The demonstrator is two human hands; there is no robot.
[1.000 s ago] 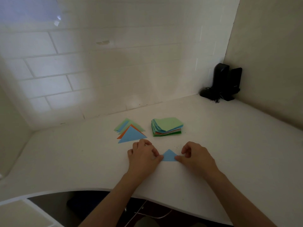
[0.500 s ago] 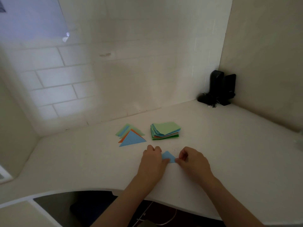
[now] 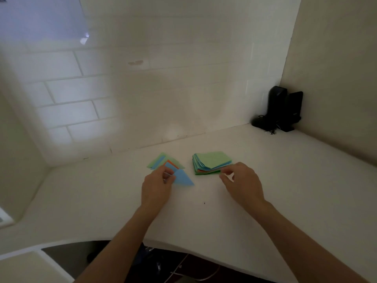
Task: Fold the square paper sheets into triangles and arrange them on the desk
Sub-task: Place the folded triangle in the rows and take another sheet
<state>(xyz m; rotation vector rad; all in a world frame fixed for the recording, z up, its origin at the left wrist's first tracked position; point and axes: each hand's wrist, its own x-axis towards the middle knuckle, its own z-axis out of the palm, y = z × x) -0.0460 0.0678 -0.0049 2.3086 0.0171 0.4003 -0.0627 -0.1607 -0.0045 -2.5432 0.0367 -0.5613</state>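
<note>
Where left hand [image 3: 158, 185] overlaps triangle pile [image 3: 166, 167], grip unclear; right hand [image 3: 240, 183] at stack [image 3: 212, 162].

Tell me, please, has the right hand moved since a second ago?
Yes. The right hand has gone from the desk's near middle away from the person, up to the near edge of the stack of square sheets.

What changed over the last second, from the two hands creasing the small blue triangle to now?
The left hand carried the small blue triangle away from the body onto the folded pile and holds it there. The right hand let go and reached to the square stack. Stack and pile stayed put.
</note>
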